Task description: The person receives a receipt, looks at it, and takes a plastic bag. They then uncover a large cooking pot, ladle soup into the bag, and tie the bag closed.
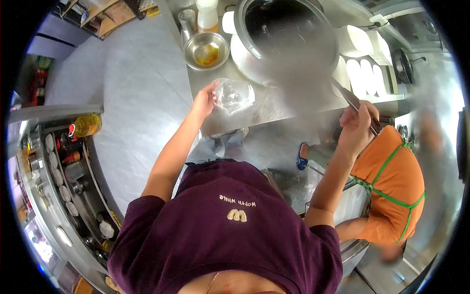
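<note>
My left hand grips the edge of a clear plastic bag, which hangs partly open over the front of the steel counter. In my right hand is a pair of metal tongs, held up at the right of the counter. Their tips point toward a large round pot with a dark inside, but a grey blur covers that spot, so I cannot tell whether they hold anything. Behind the bag stands a steel bowl with yellowish-brown liquid in it.
A squeeze bottle and a metal shaker stand behind the bowl. White stacked containers line the right side. Close on my right, a person in an orange top bends over. An oil jug is by the left-hand shelves.
</note>
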### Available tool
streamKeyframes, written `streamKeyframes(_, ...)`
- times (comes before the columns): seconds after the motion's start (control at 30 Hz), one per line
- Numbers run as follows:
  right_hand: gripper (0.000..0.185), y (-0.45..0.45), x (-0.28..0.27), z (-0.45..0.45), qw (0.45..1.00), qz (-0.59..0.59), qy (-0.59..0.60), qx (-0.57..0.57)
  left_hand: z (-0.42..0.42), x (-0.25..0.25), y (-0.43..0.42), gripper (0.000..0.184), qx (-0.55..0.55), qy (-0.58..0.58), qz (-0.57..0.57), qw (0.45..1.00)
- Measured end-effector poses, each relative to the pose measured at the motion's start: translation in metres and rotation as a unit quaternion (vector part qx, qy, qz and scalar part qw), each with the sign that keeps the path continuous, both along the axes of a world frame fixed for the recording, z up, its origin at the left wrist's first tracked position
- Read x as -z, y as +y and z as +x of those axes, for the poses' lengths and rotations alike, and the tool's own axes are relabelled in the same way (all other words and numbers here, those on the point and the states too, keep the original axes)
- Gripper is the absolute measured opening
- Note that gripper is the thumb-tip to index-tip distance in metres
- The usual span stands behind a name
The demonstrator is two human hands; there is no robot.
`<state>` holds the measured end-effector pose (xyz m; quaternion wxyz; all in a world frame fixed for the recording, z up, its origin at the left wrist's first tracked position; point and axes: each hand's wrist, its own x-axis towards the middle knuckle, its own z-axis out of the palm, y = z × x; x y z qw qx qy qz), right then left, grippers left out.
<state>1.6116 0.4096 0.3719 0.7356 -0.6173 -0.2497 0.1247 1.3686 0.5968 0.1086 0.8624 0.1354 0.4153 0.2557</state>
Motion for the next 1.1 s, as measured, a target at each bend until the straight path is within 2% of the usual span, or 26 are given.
streamKeyframes(0.23, 0.012, -0.020, -0.006, -0.015, 1.000, -0.005, -0.010, -0.028, 0.002, 0.013, 0.002, 0.026, 0.005, -0.014, 0.004, 1.000)
streamKeyframes(0.5, 0.013, -0.037, 0.018, -0.037, 0.991, 0.032, 0.080, -0.104, 0.003, 0.015, 0.002, 0.031, -0.013, -0.017, -0.012, 1.000)
streamKeyframes(0.67, 0.013, -0.048, 0.061, -0.045, 0.977, -0.025, 0.123, -0.172, 0.004, 0.017, 0.006, 0.030, 0.000, 0.003, 0.001, 1.000)
streamKeyframes(0.77, 0.009, -0.050, 0.089, -0.051, 0.967, -0.166, 0.151, -0.121, 0.001, 0.013, 0.003, 0.029, 0.003, 0.022, 0.000, 1.000)
streamKeyframes(0.9, 0.010, -0.048, 0.129, -0.059, 0.964, -0.119, 0.154, -0.180, 0.001, 0.017, 0.007, 0.027, -0.008, 0.030, -0.010, 0.999)
streamKeyframes(1.1, 0.010, -0.037, 0.143, -0.071, 0.955, -0.139, 0.174, -0.197, -0.001, 0.025, 0.002, 0.026, -0.022, 0.028, 0.000, 0.999)
